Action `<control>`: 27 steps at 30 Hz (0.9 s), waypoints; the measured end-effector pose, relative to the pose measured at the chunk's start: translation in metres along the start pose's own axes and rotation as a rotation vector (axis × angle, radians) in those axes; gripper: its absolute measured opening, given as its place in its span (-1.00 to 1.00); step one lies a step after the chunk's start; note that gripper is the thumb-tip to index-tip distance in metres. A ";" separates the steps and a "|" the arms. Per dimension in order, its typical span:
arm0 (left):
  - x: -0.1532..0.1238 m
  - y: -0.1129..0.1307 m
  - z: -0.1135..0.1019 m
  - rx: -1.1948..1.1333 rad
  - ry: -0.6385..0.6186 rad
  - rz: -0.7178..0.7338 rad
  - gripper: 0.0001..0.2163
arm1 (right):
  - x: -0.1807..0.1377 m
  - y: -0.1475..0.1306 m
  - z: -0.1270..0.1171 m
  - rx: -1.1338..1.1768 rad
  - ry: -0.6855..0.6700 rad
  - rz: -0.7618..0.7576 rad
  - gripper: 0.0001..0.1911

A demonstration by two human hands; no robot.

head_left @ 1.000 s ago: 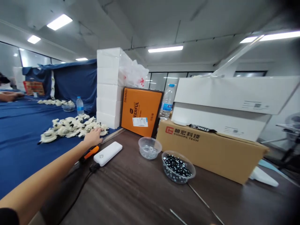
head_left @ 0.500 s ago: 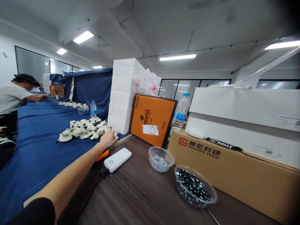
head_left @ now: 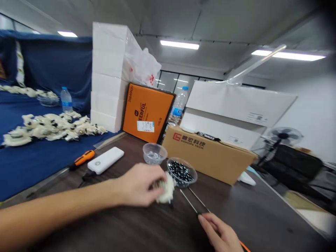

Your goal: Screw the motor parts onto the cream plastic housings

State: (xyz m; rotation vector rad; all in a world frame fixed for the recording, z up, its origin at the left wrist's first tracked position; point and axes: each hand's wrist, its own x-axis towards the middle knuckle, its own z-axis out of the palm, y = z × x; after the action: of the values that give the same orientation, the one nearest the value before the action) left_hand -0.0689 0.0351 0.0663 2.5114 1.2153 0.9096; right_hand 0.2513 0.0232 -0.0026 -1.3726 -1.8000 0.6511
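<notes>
My left hand (head_left: 140, 184) is closed round a small cream-white plastic part (head_left: 166, 190), held just above the dark wooden table (head_left: 262, 217). It sits beside a clear bowl of black beads (head_left: 181, 172). My right hand (head_left: 220, 232) lies at the bottom edge, fingers curled near a thin metal rod (head_left: 193, 199) and an orange-handled tool whose tip shows at the hand. What that hand grips is partly hidden. A pile of the same white parts (head_left: 49, 127) lies on the blue cloth (head_left: 31, 161) at the left.
A second clear bowl (head_left: 154, 153), a white power bank (head_left: 105, 160) and an orange screwdriver (head_left: 82, 159) lie near my left arm. Behind stand a brown carton (head_left: 210, 155), white boxes (head_left: 236, 112), an orange box (head_left: 147, 113), stacked white boxes (head_left: 109, 75) and two water bottles.
My left hand has come back from the pile on the blue cloth with one white part in it, to the table by the bead bowl. My right hand has entered view. The camera turned right.
</notes>
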 end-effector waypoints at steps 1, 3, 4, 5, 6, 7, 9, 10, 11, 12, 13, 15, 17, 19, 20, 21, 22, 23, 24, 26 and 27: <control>-0.004 0.019 0.019 -0.043 -0.070 0.084 -0.83 | -0.001 -0.002 0.000 0.004 0.015 0.025 -0.48; -0.011 0.045 0.051 -0.065 -0.185 0.225 -0.80 | -0.003 -0.003 0.001 0.019 0.019 0.065 -0.46; -0.012 0.052 0.065 -0.064 -0.207 0.254 -0.80 | -0.005 -0.003 0.001 0.030 0.018 0.075 -0.46; -0.011 0.055 0.077 -0.072 -0.214 0.266 -0.79 | -0.006 -0.002 0.002 0.041 0.014 0.086 -0.48; -0.009 0.055 0.087 -0.088 -0.204 0.260 -0.78 | -0.008 -0.001 0.002 0.054 0.015 0.096 -0.49; -0.005 0.054 0.095 -0.116 -0.186 0.242 -0.77 | -0.009 -0.001 0.002 0.067 0.018 0.108 -0.51; 0.003 0.049 0.106 -0.198 -0.161 0.188 -0.78 | -0.011 0.000 0.001 0.099 0.026 0.143 -0.55; 0.006 0.047 0.109 -0.240 -0.156 0.143 -0.78 | -0.012 0.000 0.001 0.115 0.030 0.167 -0.56; 0.009 0.045 0.111 -0.273 -0.153 0.087 -0.75 | -0.013 0.001 0.001 0.132 0.037 0.196 -0.57; 0.011 0.044 0.112 -0.288 -0.150 0.025 -0.70 | -0.015 0.002 0.000 0.148 0.048 0.232 -0.58; 0.012 0.044 0.112 -0.281 -0.149 -0.033 -0.61 | -0.017 0.003 0.000 0.162 0.061 0.272 -0.56; 0.014 0.043 0.111 -0.203 -0.171 -0.113 -0.44 | -0.023 0.006 -0.001 0.189 0.086 0.357 -0.45; 0.016 0.042 0.109 -0.111 -0.242 -0.136 -0.41 | -0.030 0.009 0.000 0.216 0.104 0.425 -0.34; 0.017 0.040 0.108 -0.091 -0.322 -0.125 -0.55 | -0.036 0.013 0.004 0.229 0.118 0.467 -0.31; 0.017 0.039 0.107 -0.113 -0.351 -0.117 -0.63 | -0.039 0.015 0.006 0.237 0.120 0.478 -0.30; 0.017 0.038 0.106 -0.151 -0.365 -0.114 -0.69 | -0.041 0.017 0.009 0.260 0.117 0.482 -0.29; 0.016 0.037 0.106 -0.195 -0.370 -0.115 -0.74 | -0.043 0.018 0.013 0.303 0.109 0.481 -0.27; 0.015 0.035 0.105 -0.240 -0.368 -0.120 -0.77 | -0.044 0.020 0.016 0.367 0.100 0.477 -0.26; 0.015 0.033 0.105 -0.278 -0.356 -0.127 -0.79 | -0.044 0.020 0.019 0.440 0.090 0.472 -0.25; 0.013 0.031 0.105 -0.332 -0.334 -0.120 -0.80 | -0.042 0.019 0.024 0.555 0.067 0.466 -0.25; 0.013 0.030 0.105 -0.347 -0.331 -0.113 -0.80 | -0.040 0.017 0.025 0.573 0.059 0.466 -0.26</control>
State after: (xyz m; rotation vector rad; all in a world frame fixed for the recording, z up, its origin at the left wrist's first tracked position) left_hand 0.0203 0.0341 0.0016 2.1835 0.9864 0.5864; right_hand 0.2450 -0.0086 -0.0407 -1.3788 -1.1093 1.2433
